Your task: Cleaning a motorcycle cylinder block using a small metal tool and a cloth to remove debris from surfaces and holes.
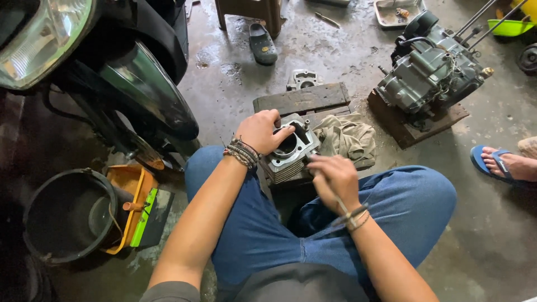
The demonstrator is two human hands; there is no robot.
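A grey finned engine cylinder block [288,152] with a round bore rests between my knees on a low wooden block [302,98]. My left hand [260,130] grips its far left corner, thumb near the bore. At the block's near right edge my right hand [334,176] is closed around a thin tool whose tip touches the cylinder; the tool is mostly hidden by the fingers. A crumpled olive rag [349,138] lies just right of the cylinder.
A motorcycle front [112,67] with headlight and fender stands at left. A black bucket [67,215] and orange tray [131,190] sit lower left. An engine [430,72] rests on a wooden slab at right. Another person's sandalled foot [500,163] is at the right edge.
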